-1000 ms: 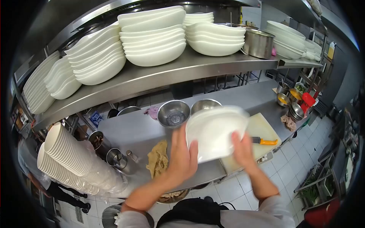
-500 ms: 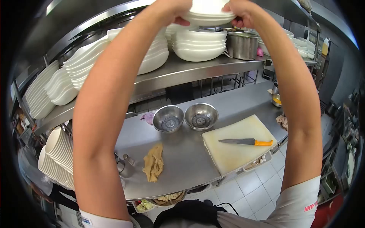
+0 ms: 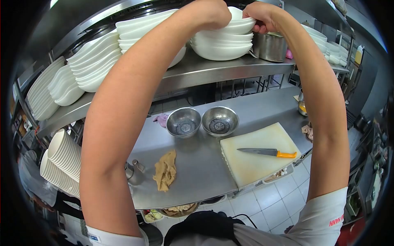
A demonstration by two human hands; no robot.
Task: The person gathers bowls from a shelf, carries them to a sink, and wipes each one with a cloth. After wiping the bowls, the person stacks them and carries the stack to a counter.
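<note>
Head view: both hands up over the shelf [image 3: 242, 68], one each side of the white upper bowls [image 3: 238, 28].
Right hand [image 3: 262, 17] clamped on their right rim, fingers curled; left hand [image 3: 215, 15] at the left side, fingertips hidden, can't tell its grip. Hands apart, bowls between. Upper bowls sit directly over the lower bowls [image 3: 223, 52], near the shelf's front edge; can't tell if fully seated. Steel pot [image 3: 271, 48] just right of the stack. Worktop [image 3: 197, 176] below: two steel bowls [image 3: 184, 122] side by side toward far edge; cutting board [image 3: 254, 168] at near edge, right part, orange-handled knife [image 3: 266, 153] flat on it. Crumpled tan cloth [image 3: 165, 170] toward near left corner, well apart from board.
</note>
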